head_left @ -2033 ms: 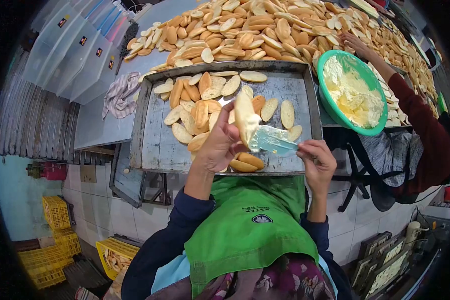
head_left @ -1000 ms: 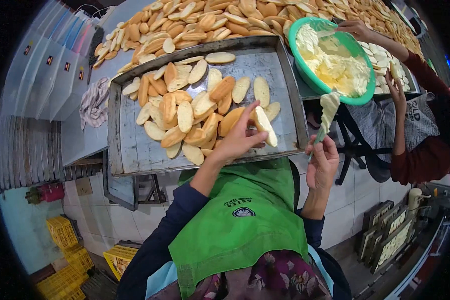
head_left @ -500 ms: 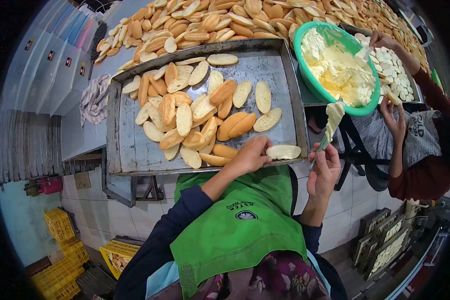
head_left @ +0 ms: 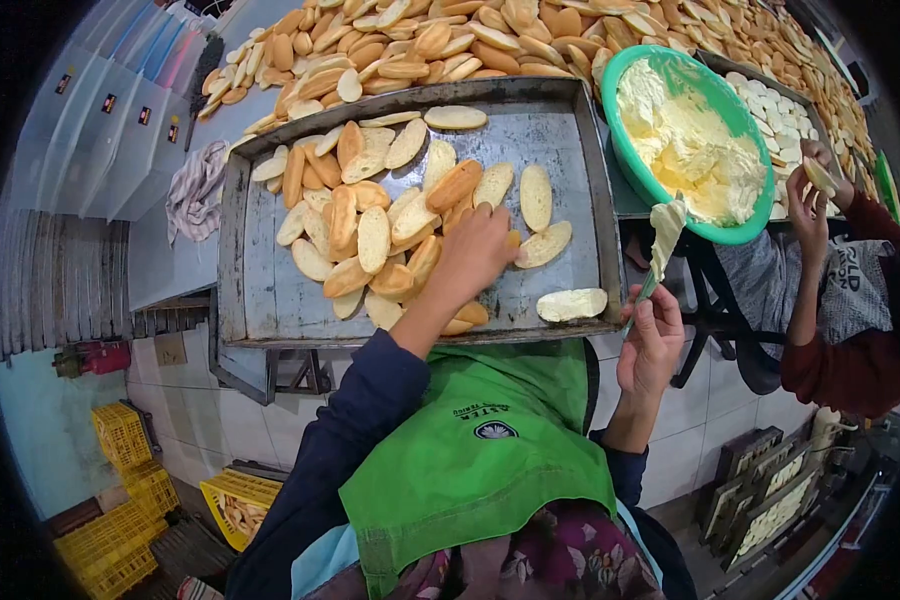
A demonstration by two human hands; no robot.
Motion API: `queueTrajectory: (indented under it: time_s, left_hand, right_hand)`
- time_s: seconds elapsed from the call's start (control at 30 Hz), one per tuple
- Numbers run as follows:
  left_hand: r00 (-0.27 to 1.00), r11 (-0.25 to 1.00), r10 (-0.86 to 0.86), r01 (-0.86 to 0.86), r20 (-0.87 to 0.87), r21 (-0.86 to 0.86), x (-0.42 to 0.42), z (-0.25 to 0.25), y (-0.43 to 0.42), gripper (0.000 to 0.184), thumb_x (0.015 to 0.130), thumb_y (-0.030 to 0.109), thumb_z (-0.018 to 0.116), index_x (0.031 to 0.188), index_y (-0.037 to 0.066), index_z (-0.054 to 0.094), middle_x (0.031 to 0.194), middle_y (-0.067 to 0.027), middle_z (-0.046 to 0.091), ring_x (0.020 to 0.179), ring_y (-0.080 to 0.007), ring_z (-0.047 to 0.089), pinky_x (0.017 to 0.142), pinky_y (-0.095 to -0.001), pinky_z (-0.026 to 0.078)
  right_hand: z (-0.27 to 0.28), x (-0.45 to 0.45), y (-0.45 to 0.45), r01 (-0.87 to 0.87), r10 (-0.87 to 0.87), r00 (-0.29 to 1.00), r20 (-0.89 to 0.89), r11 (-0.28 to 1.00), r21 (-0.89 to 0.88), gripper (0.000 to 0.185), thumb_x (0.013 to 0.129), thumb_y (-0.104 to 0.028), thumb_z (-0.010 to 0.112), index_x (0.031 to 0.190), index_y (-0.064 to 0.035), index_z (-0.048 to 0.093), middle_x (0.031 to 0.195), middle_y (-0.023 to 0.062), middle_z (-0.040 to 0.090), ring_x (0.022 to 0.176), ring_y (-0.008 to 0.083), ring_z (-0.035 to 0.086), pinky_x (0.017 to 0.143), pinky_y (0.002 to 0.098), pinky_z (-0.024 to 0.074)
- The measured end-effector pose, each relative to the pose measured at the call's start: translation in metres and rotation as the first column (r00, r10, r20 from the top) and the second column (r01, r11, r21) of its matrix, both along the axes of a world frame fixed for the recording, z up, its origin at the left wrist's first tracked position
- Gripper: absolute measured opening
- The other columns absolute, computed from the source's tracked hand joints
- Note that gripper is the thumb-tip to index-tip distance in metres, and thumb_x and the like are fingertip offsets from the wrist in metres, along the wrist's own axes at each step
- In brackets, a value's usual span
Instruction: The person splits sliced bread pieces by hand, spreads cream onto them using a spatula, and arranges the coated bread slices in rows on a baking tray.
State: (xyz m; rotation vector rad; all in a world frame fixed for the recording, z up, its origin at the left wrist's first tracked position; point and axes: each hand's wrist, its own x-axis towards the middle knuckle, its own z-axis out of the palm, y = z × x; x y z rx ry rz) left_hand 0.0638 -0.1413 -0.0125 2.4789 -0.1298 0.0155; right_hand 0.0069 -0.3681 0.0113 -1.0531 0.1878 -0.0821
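My left hand (head_left: 478, 252) is over the pile of bread halves (head_left: 373, 240) in the metal tray, its fingers curled round a brown-crusted half that it mostly hides. A bread half coated with pale cream (head_left: 572, 304) lies at the tray's near right corner. Just outside that corner, my right hand (head_left: 652, 345) is closed round the green handle of a spreading knife (head_left: 666, 240). The blade points up and carries a thick lump of cream. Beyond it stands a green basin (head_left: 760, 215) of whipped yellow-white cream (head_left: 685, 135).
The metal tray (head_left: 232, 270) has raised walls. A large heap of bread halves (head_left: 450, 40) covers the table behind it. On the right, a co-worker's hands (head_left: 810, 200) hold a bread piece near a tray of coated halves (head_left: 770, 110). A cloth (head_left: 196, 190) lies at left.
My left hand has left the coated half and moved up and left onto the brown halves. My right hand holds the knife almost still. The co-worker's hands have come together away from the basin.
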Motion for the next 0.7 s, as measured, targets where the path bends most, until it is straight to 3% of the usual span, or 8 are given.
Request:
queueTrajectory:
  time_s: [0.17,0.3,0.4,0.43,0.47,0.5,0.6,0.7]
  left_hand:
    - [0.991,0.929,-0.049,0.0,0.122,0.37,-0.012,-0.011,-0.007,0.038,0.064,0.016,0.07,0.093,0.004,0.048,0.091,-0.0108,0.047,0.087,-0.0297,0.047,0.072,-0.0396,0.041]
    - [0.985,0.898,0.042,-0.111,0.167,0.426,-0.016,0.004,0.003,0.034,0.07,0.013,0.063,0.098,0.003,0.049,0.092,-0.0131,0.048,0.089,-0.0304,0.05,0.072,-0.0389,0.043]
    - [0.958,0.987,0.143,-0.158,0.248,0.039,-0.021,0.023,0.026,0.038,0.077,0.015,0.06,0.111,0.004,0.046,0.096,-0.0117,0.05,0.092,-0.0251,0.051,0.076,-0.0359,0.044]
    - [0.977,0.869,0.215,-0.19,0.002,-0.457,-0.023,0.032,0.032,0.037,0.083,0.016,0.054,0.116,0.005,0.043,0.099,-0.011,0.051,0.094,-0.0223,0.052,0.077,-0.0345,0.045]
    - [0.958,0.511,0.148,-0.286,-0.245,-0.81,-0.027,0.04,0.038,0.036,0.088,0.018,0.049,0.121,0.006,0.039,0.103,-0.0103,0.051,0.096,-0.0196,0.052,0.079,-0.0331,0.045]
    - [0.936,0.147,0.049,-0.351,-0.348,-0.925,-0.034,0.046,0.045,0.036,0.093,0.024,0.04,0.125,0.007,0.034,0.107,-0.0089,0.051,0.095,-0.0148,0.053,0.078,-0.0296,0.047]
    - [0.953,-0.048,-0.046,-0.3,-0.298,-0.953,-0.051,0.066,0.05,0.038,0.093,0.027,0.039,0.125,0.008,0.033,0.108,-0.0083,0.051,0.09,-0.0149,0.055,0.077,-0.0281,0.049]
    - [0.958,-0.04,-0.044,-0.283,-0.282,-0.958,-0.06,0.056,0.056,0.041,0.09,0.031,0.042,0.124,0.009,0.034,0.11,-0.0047,0.052,0.092,-0.012,0.056,0.075,-0.0234,0.05]
  right_hand:
    - [-0.001,0.001,0.006,-0.016,0.016,1.0,0.018,1.0,-0.013,0.025,0.081,-0.006,0.059,0.104,0.0008,0.053,0.096,0.0097,0.059,0.073,0.0109,0.055,0.07,0.0229,0.0444]
    - [-0.001,-0.007,0.008,-0.01,0.011,1.0,0.013,0.999,-0.048,0.024,0.082,-0.005,0.058,0.104,0.0023,0.053,0.094,0.0097,0.06,0.073,0.01,0.054,0.067,0.0215,0.0431]
    - [-0.001,-0.009,0.012,-0.051,0.051,0.999,0.019,0.998,-0.037,0.021,0.083,-0.005,0.057,0.101,0.0035,0.055,0.09,0.0108,0.061,0.069,0.01,0.053,0.062,0.0213,0.042]
    - [-0.001,-0.01,0.014,-0.139,0.139,0.99,-0.002,0.989,-0.041,0.02,0.084,-0.007,0.056,0.1,0.0036,0.055,0.087,0.0113,0.062,0.066,0.0105,0.053,0.06,0.0219,0.042]
    - [-0.001,-0.01,0.018,-0.229,0.228,0.973,-0.025,0.972,-0.044,0.019,0.084,-0.008,0.055,0.099,0.0037,0.056,0.084,0.0119,0.062,0.063,0.0109,0.052,0.058,0.0225,0.042]
    - [0.001,-0.01,0.022,-0.315,0.313,0.949,-0.045,0.948,-0.054,0.019,0.086,-0.01,0.053,0.098,0.0038,0.056,0.08,0.0126,0.062,0.058,0.0115,0.052,0.054,0.0233,0.0415]
    - [0.01,-0.008,0.042,-0.484,0.473,0.871,-0.128,0.873,-0.065,0.02,0.086,-0.011,0.053,0.101,0.0021,0.057,0.076,0.0102,0.062,0.053,0.0081,0.05,0.046,0.0196,0.0394]
    - [0.015,-0.004,0.06,-0.594,0.566,0.801,-0.195,0.792,-0.14,0.02,0.086,-0.012,0.055,0.1,0.0011,0.059,0.072,0.0078,0.062,0.048,0.0057,0.047,0.042,0.0169,0.0372]
